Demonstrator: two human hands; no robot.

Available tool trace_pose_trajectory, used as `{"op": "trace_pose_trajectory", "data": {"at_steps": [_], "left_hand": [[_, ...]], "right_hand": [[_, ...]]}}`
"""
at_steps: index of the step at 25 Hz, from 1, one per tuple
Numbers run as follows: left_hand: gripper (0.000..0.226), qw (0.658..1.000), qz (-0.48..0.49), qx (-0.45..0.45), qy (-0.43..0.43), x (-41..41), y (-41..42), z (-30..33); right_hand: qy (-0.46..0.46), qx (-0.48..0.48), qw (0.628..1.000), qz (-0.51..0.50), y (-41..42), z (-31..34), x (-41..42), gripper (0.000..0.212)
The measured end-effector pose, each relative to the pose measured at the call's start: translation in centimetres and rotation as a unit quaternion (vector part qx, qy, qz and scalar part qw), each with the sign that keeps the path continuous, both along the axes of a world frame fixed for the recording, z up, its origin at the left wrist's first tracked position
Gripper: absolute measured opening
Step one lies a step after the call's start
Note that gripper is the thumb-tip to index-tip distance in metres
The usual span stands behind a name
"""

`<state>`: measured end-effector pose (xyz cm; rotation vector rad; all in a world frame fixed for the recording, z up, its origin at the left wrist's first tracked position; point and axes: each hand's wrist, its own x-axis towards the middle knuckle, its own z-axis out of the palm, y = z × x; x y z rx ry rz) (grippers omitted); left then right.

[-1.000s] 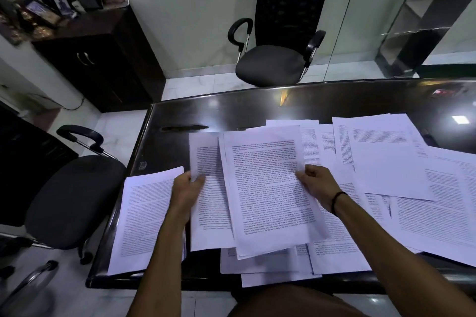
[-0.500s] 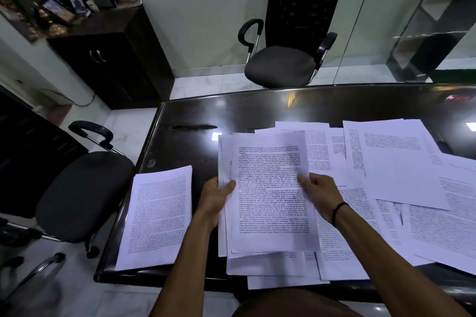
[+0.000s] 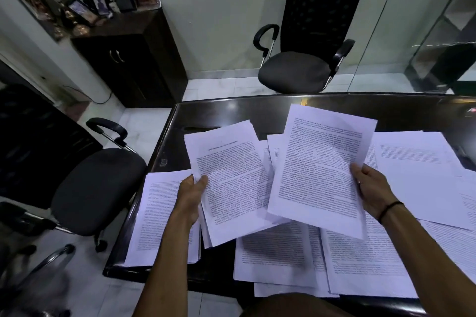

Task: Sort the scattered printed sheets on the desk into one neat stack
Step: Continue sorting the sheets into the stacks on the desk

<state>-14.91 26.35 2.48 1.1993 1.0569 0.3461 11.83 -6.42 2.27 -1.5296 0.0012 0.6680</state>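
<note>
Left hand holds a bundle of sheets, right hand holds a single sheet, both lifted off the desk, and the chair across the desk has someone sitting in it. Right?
Not quite: the chair across the desk is empty, as the head view shows. The rest stands: the left hand holds a bundle of sheets, the right hand holds a single sheet, both lifted off the desk.

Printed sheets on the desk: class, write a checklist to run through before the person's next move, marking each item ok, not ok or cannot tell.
1. Left hand has a firm grip on its bundle of sheets: ok.
2. Right hand holds the single sheet: ok.
3. Bundle edges squared: not ok, fanned.
4. Page order correct: cannot tell.
5. Loose sheets on the desk all gathered: not ok.
6. Separate pile at left desk edge merged: not ok.
</note>
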Motion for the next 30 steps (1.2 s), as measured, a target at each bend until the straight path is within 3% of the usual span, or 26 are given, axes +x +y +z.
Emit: {"op": "trace_pose_trajectory", "data": {"at_steps": [1,2,5,8,12,14,17,21,23,26,28,30], "left_hand": [[0.018,1.0,-0.001,0.005,0.003,0.0,0.2,0.1],[0.019,1.0,-0.003,0.008,0.003,0.1,0.3,0.2],[0.02,0.999,-0.031,0.001,-0.011,0.7,-0.4,0.8],[0.022,0.996,-0.082,-0.018,-0.022,2.1,-2.0,1.2],[0.018,0.992,-0.117,-0.05,-0.021,3.9,-4.9,0.8],[0.018,0.991,-0.119,-0.064,0.002,4.5,-6.2,0.0],[0.04,0.987,-0.127,-0.098,0.005,4.8,-7.9,-1.5],[0.021,0.988,-0.144,0.008,0.063,4.6,-9.6,-4.7],[0.023,0.987,-0.12,0.024,0.107,4.7,-9.4,-5.7],[0.026,0.985,-0.086,0.051,0.137,5.2,-8.9,-5.8],[0.027,0.988,-0.066,0.061,0.128,5.1,-8.9,-5.5],[0.029,0.99,-0.051,0.057,0.121,5.2,-9.5,-5.0]], "right_hand": [[0.0,-0.007,1.0,0.007,-0.1,-0.1,0.3,0.076],[-0.006,-0.006,1.0,0.014,0.1,-0.2,0.4,0.078],[-0.021,-0.02,0.999,0.043,1.4,0.2,-0.5,0.031],[-0.038,-0.042,0.995,0.078,3.7,0.1,-2.4,0.021],[-0.067,-0.067,0.987,0.133,6.7,-1.9,-5.5,0.019],[-0.055,-0.093,0.983,0.148,7.3,-3.5,-6.9,0.028],[-0.027,-0.158,0.98,0.121,6.4,-5.4,-8.4,0.035],[-0.005,-0.188,0.977,0.097,3.3,-6.4,-8.2,0.027],[-0.051,-0.285,0.954,0.081,0.4,-6.2,-6.5,0.035],[-0.092,-0.491,0.865,0.051,-5.3,-6.5,-4.2,0.07],[-0.068,-0.531,0.844,0.043,-8.1,-6.7,-3.4,0.091],[-0.066,-0.526,0.847,0.039,-9.5,-7.2,-2.9,0.103]]}}
